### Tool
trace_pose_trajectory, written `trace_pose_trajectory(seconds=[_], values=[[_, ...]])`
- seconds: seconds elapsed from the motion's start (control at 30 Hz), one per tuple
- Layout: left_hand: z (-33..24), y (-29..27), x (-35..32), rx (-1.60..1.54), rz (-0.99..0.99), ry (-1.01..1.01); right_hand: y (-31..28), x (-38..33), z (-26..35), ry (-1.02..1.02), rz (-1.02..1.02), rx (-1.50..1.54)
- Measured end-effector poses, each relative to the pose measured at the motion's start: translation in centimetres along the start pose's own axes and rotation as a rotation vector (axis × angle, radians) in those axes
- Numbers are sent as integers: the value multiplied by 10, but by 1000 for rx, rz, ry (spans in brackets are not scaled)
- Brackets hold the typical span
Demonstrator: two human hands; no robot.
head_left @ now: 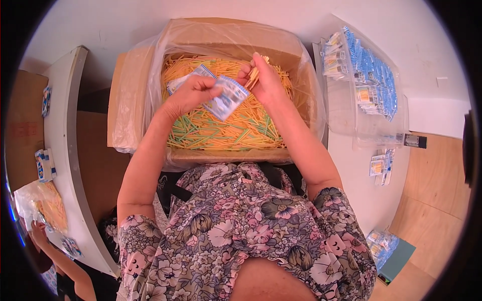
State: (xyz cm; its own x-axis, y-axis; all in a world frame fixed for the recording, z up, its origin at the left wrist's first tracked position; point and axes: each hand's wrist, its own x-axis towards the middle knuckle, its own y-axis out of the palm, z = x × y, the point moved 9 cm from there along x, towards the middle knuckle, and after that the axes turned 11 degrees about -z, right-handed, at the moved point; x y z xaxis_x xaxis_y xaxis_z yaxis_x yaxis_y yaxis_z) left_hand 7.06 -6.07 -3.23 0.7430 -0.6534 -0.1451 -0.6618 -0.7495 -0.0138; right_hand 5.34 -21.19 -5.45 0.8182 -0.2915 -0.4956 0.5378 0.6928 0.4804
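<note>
Head view, and here's the left hand (193, 96), thumb and fingers pinched on a small flat blue-and-white clear plastic packet (226, 103), right over the box. A second blue-and-white plastic packet (178, 84) pokes out behind that hand; whether it's gripped too, I can't tell. The right hand (266, 83) is curled round a bundle of thin pale-yellow sticks (253, 78), just beside the packet's corner. Below both lies a loose heap of thin orange-yellow and green sticks (226, 133), in a brown cardboard box (211, 31) with a clear plastic liner (153, 90).

Good handling here, I'd say: pinch the film lightly so it doesn't crumple, level the bundle's ends, and hold the sticks snug without squeezing, since anything that thin could bend.

Over to the print! The packet carries blue lettering and pictures, too small and blurred to read. More blue-and-white packets (374, 75) crowd a clear plastic bin (341, 115) on the right, edged with blue stripes, their wording equally lost. Far left, brown cardboard (22, 110) bears faint red marks, unreadable.
</note>
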Motion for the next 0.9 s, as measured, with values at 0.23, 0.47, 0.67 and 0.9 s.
trace_pose_trajectory(seconds=[0.23,0.47,0.67,0.9], values=[[-28,54,-15,353,316,210,-7,-21,10,-275,111,-338],[-12,79,-2,64,246,-2,26,-70,18,-951,296,-1021],[-9,88,-1,-35,178,42,-15,-64,39,-822,98,-530],[-23,92,-5,164,120,420,-3,-85,52,-998,-65,-1154]])
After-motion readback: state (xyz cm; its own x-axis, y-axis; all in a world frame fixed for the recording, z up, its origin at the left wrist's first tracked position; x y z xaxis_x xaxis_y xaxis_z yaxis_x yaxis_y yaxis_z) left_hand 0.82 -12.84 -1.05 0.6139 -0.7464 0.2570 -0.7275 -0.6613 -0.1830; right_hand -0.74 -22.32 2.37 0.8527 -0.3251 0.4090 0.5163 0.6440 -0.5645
